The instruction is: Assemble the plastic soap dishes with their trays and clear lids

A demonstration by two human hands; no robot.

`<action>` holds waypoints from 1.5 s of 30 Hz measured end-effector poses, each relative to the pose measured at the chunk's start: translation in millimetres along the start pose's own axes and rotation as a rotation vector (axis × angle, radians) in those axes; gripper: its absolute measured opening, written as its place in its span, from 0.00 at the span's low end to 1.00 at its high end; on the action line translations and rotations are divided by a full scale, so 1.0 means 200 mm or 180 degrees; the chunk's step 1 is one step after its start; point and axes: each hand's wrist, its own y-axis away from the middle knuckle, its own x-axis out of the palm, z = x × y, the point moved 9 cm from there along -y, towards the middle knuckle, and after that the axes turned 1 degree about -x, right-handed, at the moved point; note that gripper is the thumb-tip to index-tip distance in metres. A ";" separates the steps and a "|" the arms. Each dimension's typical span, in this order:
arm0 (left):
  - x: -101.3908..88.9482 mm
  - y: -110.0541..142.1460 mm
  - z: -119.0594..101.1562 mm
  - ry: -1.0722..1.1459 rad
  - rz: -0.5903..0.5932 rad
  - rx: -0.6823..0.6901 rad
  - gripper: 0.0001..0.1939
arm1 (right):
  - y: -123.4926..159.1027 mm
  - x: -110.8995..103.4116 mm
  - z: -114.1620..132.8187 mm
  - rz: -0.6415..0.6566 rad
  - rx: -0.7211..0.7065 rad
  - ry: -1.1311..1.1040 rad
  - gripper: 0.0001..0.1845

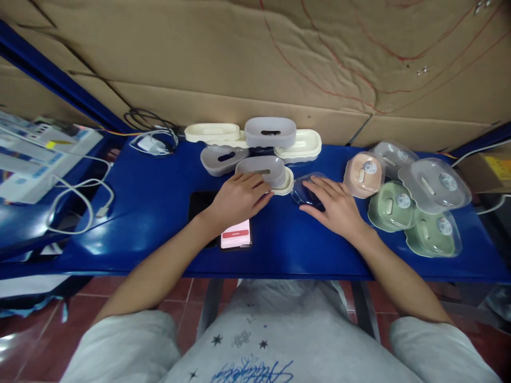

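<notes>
Two hands on blue table. Left hand lies palm down, fingers loosely spread, against grey tray seated on cream base, touching its near edge, not gripping. Right hand flat, fingers apart, covers clear lid just beside that tray. Finished side, judged: five lidded boxes clustered at right. Remaining: loose grey and cream parts at rear, unassembled. Phone near left wrist.
</notes>
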 end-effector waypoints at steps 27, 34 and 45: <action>0.05 0.03 -0.08 -0.0217 0.0314 0.0185 0.17 | -0.04 0.09 -0.04 -0.0178 0.0253 -0.0387 0.25; 0.04 0.03 0.04 -0.0552 0.0574 -0.0727 0.23 | -0.03 0.08 -0.03 -0.0086 0.0123 0.0044 0.26; 0.01 0.04 0.05 -0.0558 0.0833 -0.0976 0.24 | 0.02 -0.19 -0.30 -0.0449 0.1217 0.0824 0.33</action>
